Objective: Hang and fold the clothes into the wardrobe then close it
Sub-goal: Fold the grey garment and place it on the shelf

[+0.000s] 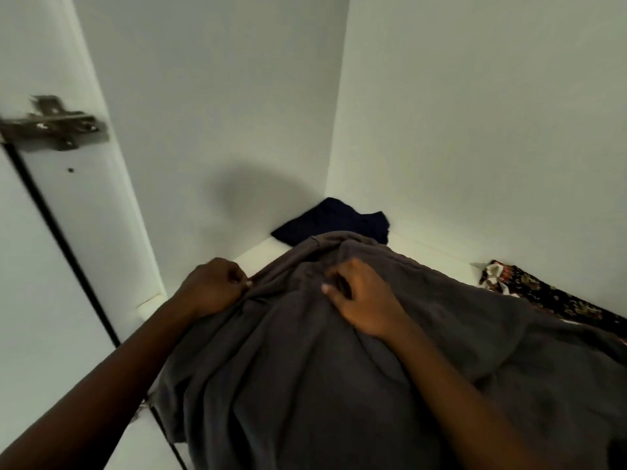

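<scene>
Grey garment [305, 385] is mid-placement on the wardrobe shelf [441, 261]: top part bunched on the shelf, the rest draped over the front edge toward the camera, not flat and not folded. Left grip [212, 286] pinches the fabric edge at the garment's left side, thumb and fingertips closed on it. Right grip [363, 303] sits on top of the bunch with fingers curled into the cloth, holding a fold of it. Already on the shelf are a navy garment [332, 220], folded, in the back corner just behind the grey one, and a patterned garment [549, 296] along the right side, partly under or beside the grey fabric; can't tell which. So my read is that two pieces are stowed and the third is in hand and needs its fold made or squared up before it counts as done. No rail or hangers in frame, so the state of the hanging part is unknown. The door [34, 283] is open, hinge [54, 125] visible at left, so closing is still to do. Whether more clothes are waiting outside the frame can't be seen. Rough estimate is that the folding is around the middle, with door close last.
</scene>
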Available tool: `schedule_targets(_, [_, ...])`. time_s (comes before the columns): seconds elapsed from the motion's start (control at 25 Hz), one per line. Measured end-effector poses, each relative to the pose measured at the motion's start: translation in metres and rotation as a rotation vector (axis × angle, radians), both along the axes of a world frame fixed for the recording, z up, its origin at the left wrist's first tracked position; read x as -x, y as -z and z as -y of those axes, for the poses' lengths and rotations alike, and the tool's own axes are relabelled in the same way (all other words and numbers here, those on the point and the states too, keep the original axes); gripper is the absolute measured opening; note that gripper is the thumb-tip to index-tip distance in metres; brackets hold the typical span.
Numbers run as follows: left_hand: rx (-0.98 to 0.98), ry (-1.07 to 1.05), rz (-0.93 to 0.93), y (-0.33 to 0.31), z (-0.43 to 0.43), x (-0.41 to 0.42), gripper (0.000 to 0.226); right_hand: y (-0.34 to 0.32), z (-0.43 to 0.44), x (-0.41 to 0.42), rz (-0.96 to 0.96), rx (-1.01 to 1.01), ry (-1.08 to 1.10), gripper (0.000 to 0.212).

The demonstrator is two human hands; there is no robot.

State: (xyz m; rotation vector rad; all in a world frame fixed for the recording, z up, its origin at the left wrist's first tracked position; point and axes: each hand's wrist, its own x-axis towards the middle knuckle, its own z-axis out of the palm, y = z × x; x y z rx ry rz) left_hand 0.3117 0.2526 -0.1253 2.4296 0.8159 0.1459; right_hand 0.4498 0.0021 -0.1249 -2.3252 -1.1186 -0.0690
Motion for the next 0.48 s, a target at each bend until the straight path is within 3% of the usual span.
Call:
schedule_targets(0.08, [-0.021, -0.087, 0.074, -0.003, 0.003, 0.000, 0.017, 0.010, 0.002, -0.007, 0.011, 0.026, 0.016, 0.032])
schedule_targets(0.24, [0.008, -0.278, 0.395, -0.028, 0.007, -0.001, 0.015, 0.015, 0.002, -0.016, -0.007, -0.021, 0.025, 0.028])
schedule_targets(0.4, [-0.482, -0.178, 0.555, -0.068, 0.024, 0.006, 0.019, 0.017, -0.001, -0.018, -0.013, 0.007, 0.034, 0.030])
schedule_targets(0.48, [-0.645, -0.056, 0.476, -0.091, 0.032, 0.009, 0.034, 0.017, -0.001, -0.019, -0.017, -0.004, 0.046, 0.030])
